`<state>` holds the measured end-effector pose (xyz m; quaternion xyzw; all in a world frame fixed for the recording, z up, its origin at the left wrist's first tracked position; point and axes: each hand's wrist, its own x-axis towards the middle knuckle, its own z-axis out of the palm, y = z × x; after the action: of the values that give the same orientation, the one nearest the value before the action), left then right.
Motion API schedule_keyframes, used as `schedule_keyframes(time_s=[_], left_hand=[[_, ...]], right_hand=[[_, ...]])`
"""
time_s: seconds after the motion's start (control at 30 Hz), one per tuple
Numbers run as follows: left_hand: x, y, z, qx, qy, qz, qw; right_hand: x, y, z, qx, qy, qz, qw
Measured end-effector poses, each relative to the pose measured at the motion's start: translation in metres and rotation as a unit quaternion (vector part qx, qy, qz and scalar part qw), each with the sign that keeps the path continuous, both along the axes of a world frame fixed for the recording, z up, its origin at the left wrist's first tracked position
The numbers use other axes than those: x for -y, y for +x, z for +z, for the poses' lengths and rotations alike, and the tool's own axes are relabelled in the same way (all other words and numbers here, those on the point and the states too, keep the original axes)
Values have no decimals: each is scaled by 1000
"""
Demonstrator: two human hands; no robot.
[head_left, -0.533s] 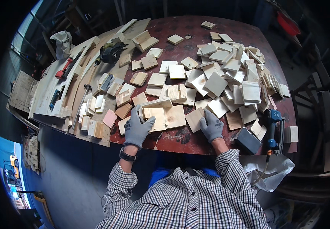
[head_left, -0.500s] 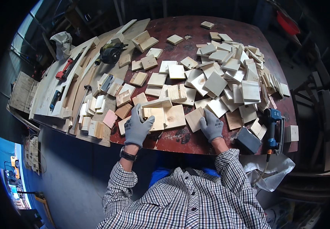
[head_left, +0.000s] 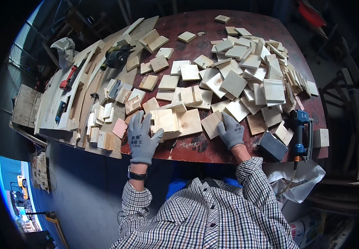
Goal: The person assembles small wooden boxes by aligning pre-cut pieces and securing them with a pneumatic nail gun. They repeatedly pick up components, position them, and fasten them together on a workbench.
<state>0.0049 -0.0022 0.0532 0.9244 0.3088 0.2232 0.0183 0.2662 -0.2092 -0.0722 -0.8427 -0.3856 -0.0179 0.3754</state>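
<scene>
My left hand (head_left: pixel 142 137), in a grey work glove, is open with its fingers spread, beside the left end of an assembly of pale wooden pieces (head_left: pixel 167 122). A thin strip stands along the back of that assembly, and a flat square board (head_left: pixel 189 122) lies against its right side. My right hand (head_left: pixel 231 131), also gloved, is closed at the right edge of a square wooden block (head_left: pixel 211 124), thumb against it; its other fingers are partly hidden.
A large pile of wooden squares (head_left: pixel 234 83) covers the table's right half. A blue nail gun (head_left: pixel 300 135) with a hose and a dark grey box (head_left: pixel 273 146) are at the front right. Plywood (head_left: pixel 84 137) with a red tool (head_left: pixel 68 79) lies left.
My left hand has let go of the wooden assembly, spread its fingers and shifted slightly left. The right hand stays at the square block. The view has tilted slightly.
</scene>
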Motion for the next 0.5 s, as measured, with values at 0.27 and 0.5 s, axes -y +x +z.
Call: schedule_keyframes(time_s=[0.27, 0.5], left_hand=[[-17, 13, -31, -112, -42, -97, 988], [-2, 13, -29, -103, -58, -7, 993]], right_hand=[[-3, -3, 0, 9, 4, 2, 1000], [-1, -2, -2, 6, -1, 1, 1000]])
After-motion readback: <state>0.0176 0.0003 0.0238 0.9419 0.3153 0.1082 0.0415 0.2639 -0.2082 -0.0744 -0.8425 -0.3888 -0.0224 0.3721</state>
